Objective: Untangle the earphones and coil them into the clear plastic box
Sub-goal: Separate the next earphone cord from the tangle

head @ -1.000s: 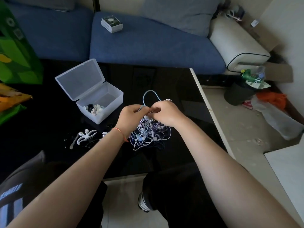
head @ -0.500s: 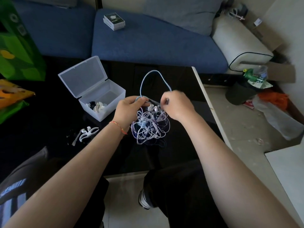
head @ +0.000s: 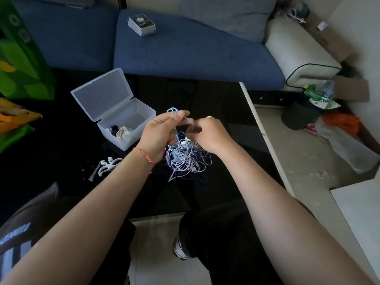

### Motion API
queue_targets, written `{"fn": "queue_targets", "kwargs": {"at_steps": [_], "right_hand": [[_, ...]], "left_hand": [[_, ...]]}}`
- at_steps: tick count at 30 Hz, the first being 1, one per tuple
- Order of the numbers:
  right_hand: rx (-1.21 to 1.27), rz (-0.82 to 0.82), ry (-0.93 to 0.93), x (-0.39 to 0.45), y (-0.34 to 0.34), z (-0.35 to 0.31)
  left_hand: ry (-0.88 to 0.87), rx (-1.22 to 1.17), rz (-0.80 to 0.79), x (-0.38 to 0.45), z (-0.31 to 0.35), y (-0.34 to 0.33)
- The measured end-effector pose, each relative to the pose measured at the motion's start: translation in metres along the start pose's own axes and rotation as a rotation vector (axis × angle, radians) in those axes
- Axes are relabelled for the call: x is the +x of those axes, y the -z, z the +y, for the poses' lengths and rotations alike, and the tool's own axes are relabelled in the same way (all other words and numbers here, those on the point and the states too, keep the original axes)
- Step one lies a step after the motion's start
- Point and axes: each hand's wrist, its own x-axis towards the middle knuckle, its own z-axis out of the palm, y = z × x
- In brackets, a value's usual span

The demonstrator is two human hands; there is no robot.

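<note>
Head view: left hand (head: 159,136) curled, thumb and fingers pinching a pale blue cable loop at the top of the tangled earphones (head: 186,157). Right hand (head: 209,135) curled too, fingers gripping strands of the same tangle, which hangs between both hands, right of the clear plastic box (head: 125,122). One box, lid open, one coiled set inside. White ear hooks (head: 106,165) in front of box; count unclear.

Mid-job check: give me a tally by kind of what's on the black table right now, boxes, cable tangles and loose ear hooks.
Clear plastic box, lid open, some earphones inside: 1
Tangle of earphones, held by left hand and right hand: 1
White ear hooks, loose pile: count unclear
Total: 2 plus hooks
</note>
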Motion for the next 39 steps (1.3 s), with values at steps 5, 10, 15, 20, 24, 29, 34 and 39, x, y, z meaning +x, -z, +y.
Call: {"fn": "queue_targets", "kwargs": {"at_steps": [5,10,15,20,24,29,34,39], "right_hand": [[-0.153,0.006,-0.055,0.006,0.002,0.007],[-0.085,0.320,0.031,0.009,0.016,0.009],[-0.136,0.568,0.063,0.010,0.024,0.013],[-0.089,0.550,-0.005,0.012,0.030,0.016],[0.077,0.557,-0.046,0.015,0.035,0.017],[0.708,0.450,-0.120,0.007,0.036,0.011],[1.034,0.345,-0.111,-0.001,0.040,0.005],[1.126,0.143,-0.112,-0.004,0.031,-0.005]], "left_hand": [[0.006,0.016,0.021,0.002,-0.003,0.006],[0.068,0.424,0.014,-0.003,-0.008,0.011],[0.119,0.430,0.077,-0.002,-0.015,0.005],[0.207,0.318,0.149,0.004,-0.018,0.013],[0.233,0.198,0.214,0.006,-0.019,0.015],[0.232,0.095,0.292,0.009,-0.019,0.019],[0.167,0.178,0.176,0.004,-0.019,0.015],[0.041,0.359,-0.045,-0.010,-0.012,-0.006]]}}
